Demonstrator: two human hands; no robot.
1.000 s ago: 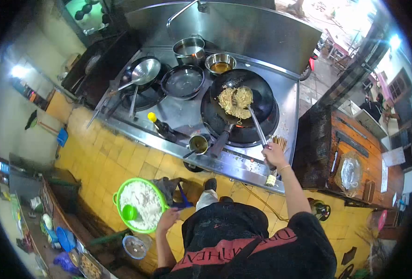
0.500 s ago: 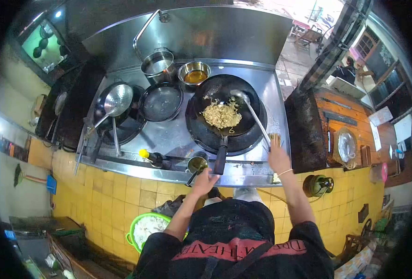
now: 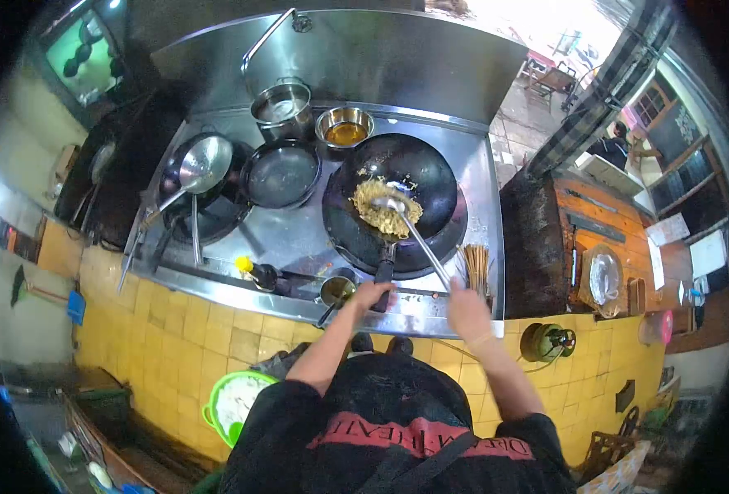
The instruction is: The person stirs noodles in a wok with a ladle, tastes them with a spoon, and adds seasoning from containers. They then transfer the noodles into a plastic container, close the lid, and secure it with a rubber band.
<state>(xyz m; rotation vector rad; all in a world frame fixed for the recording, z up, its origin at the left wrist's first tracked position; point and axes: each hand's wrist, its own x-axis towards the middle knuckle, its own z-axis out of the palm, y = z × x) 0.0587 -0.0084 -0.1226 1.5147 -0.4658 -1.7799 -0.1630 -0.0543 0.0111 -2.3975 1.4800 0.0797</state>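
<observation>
On the stove stands a black wok [image 3: 432,177] holding a mound of noodles [image 3: 373,216]. My left hand [image 3: 370,295] is closed around the wok's dark handle [image 3: 386,267], at the near side. A long metal ladle [image 3: 422,243] is gripped by its end in my right hand [image 3: 469,314]. The ladle's bowl rests on the noodles and hides some of them. Just left of the wok handle is a small metal pot [image 3: 337,290] with liquid in it. Beside the ladle handle stands a bundle of thin sticks [image 3: 476,263].
Left on the stove are a perforated skimmer [image 3: 206,163], a black pan [image 3: 282,174], a tall pot [image 3: 282,111] and a steel bowl of amber liquid [image 3: 345,129]. A yellow-capped bottle [image 3: 257,274] lies near the front edge. A green basin [image 3: 237,407] is on the floor. Another person [image 3: 613,148] is far right.
The ladle has swung from the wok's right side onto the noodles. My left hand has moved up onto the wok handle. My right hand has shifted left and nearer to me.
</observation>
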